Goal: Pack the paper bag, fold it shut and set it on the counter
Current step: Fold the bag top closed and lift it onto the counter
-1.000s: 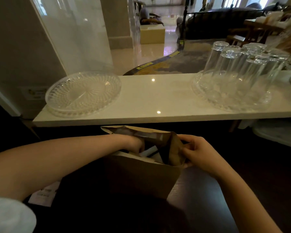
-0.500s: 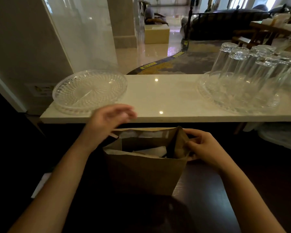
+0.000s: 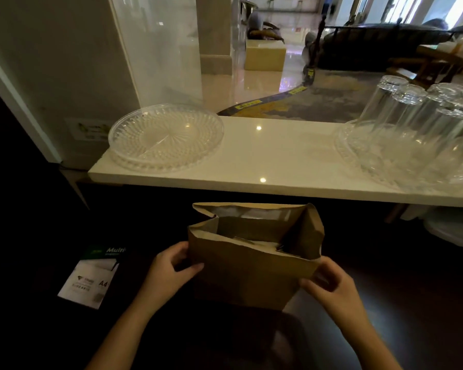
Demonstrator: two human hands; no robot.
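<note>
Paper bag, upright and open-topped at centre, is gripped at 9 o'clock by left hand and at 3 o'clock by right hand; white counter at 12 o'clock is occupied by glass plate and upturned glasses; paper ream lies at 9 o'clock

Daylight from the room beyond glares off the white counter; down here my hands sit in deep shadow, and the wide lens bends the edges.

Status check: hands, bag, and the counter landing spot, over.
Left hand and right hand grip the paper bag by its sides. Bag upright, mouth open, not folded. Counter bare between glass plate and tray of glasses.
</note>
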